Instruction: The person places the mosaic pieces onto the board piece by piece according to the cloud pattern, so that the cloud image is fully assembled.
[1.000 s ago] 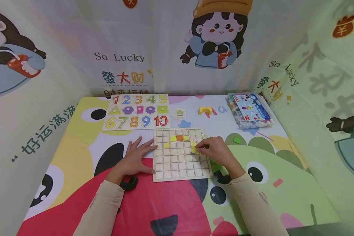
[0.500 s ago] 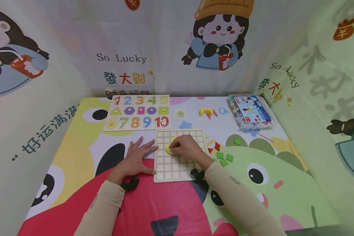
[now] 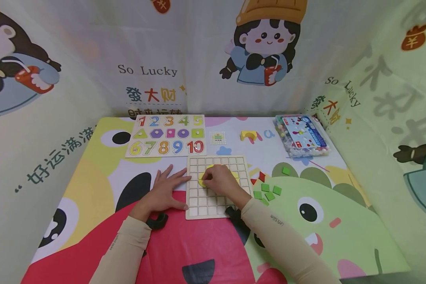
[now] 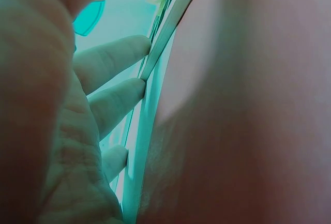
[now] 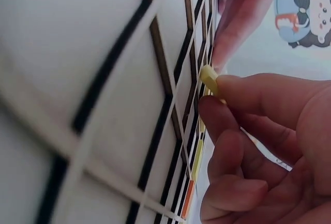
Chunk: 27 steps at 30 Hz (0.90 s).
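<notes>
A wooden grid board [image 3: 203,212] lies flat in front of me. My left hand [image 3: 165,191] rests at its left edge, fingers spread and the thumb near the lower corner; in the left wrist view fingertips [image 4: 135,45] touch the board's side. Over the upper left cells, my right hand [image 3: 221,181] pinches a small yellow tile [image 5: 209,78] between thumb and index finger. That tile is at the grid, but whether it sits fully in a cell I cannot tell. More yellow tiles [image 3: 235,174] and an orange one [image 5: 188,198] sit in the grid, partly hidden by the right hand.
Loose green tiles [image 3: 269,196] and red pieces [image 3: 262,176] lie right of the board. Behind it are a number puzzle [image 3: 166,136], a small pattern card [image 3: 218,138], a yellow arch block [image 3: 248,135] and a clear box of beads [image 3: 301,136].
My right hand has crossed from the board's right side to its upper left cells, uncovering the loose tiles. Over the last half second it has shifted only slightly. The left hand stays put.
</notes>
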Each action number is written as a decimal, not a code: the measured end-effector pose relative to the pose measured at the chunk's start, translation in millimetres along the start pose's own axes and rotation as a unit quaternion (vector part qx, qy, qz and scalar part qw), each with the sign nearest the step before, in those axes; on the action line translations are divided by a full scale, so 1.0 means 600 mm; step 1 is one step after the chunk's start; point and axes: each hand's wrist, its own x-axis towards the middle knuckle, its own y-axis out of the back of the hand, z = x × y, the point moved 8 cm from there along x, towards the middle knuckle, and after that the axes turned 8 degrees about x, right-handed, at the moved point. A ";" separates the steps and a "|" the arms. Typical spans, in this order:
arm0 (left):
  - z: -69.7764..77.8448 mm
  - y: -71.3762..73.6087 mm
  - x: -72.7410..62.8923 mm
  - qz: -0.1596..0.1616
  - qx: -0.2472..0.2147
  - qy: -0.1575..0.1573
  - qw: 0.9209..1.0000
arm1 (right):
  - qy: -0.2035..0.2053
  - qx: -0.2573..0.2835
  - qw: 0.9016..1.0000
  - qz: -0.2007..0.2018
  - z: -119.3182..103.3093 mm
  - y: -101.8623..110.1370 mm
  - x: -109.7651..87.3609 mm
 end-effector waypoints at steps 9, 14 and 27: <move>0.001 -0.001 -0.001 -0.001 0.000 0.001 1.000 | -0.014 -0.028 0.999 0.009 0.006 -0.005 -0.001; 0.001 -0.001 -0.003 0.001 0.001 0.004 1.000 | -0.025 -0.022 0.999 0.006 0.010 -0.008 -0.003; 0.000 -0.002 0.000 -0.002 0.001 0.003 1.000 | -0.008 0.016 1.000 -0.019 0.017 0.004 -0.010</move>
